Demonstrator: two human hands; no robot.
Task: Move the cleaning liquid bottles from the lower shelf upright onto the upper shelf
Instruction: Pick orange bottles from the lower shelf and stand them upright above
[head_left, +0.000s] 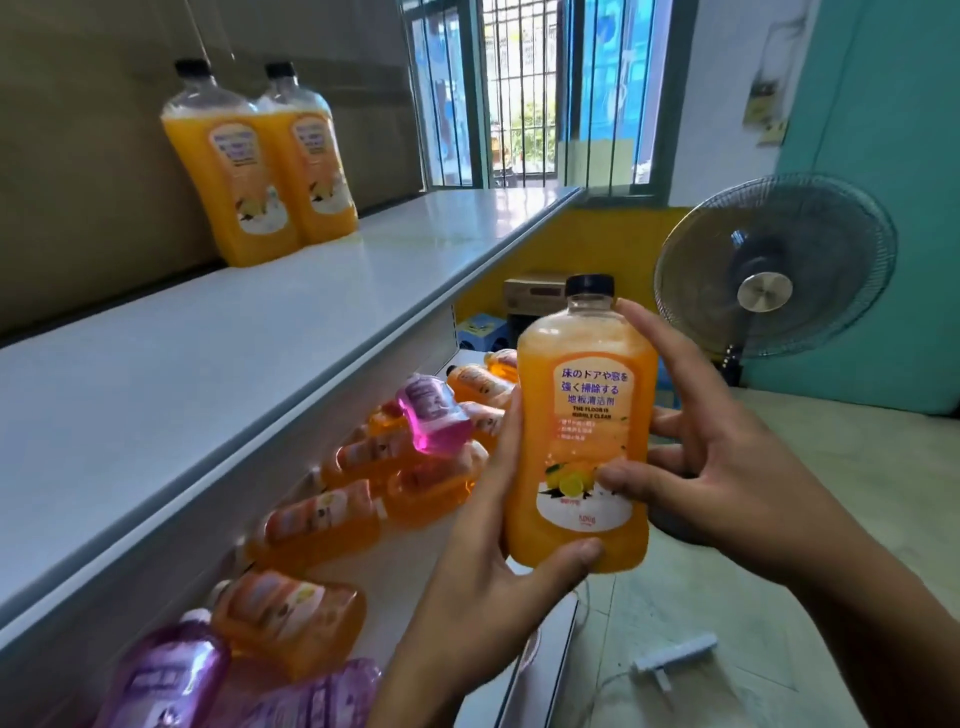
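An orange cleaning liquid bottle (582, 415) with a black cap is held upright in front of me, over the edge of the lower shelf. My left hand (483, 587) grips its base, thumb across the bottom front. My right hand (722, 467) holds its right side, fingertips on the shoulder and the label. Two more orange bottles (260, 166) stand upright side by side at the back of the white upper shelf (208, 364). Several orange bottles (322, 519) and pink or purple ones (431, 415) lie on their sides on the lower shelf (415, 577).
A standing fan (774, 265) is at the right, near a teal wall. A barred window (524, 93) lies beyond the upper shelf's far end. Cardboard boxes (535, 293) sit on the floor past the shelves. A small white plastic part (675, 660) with a cable lies on the floor.
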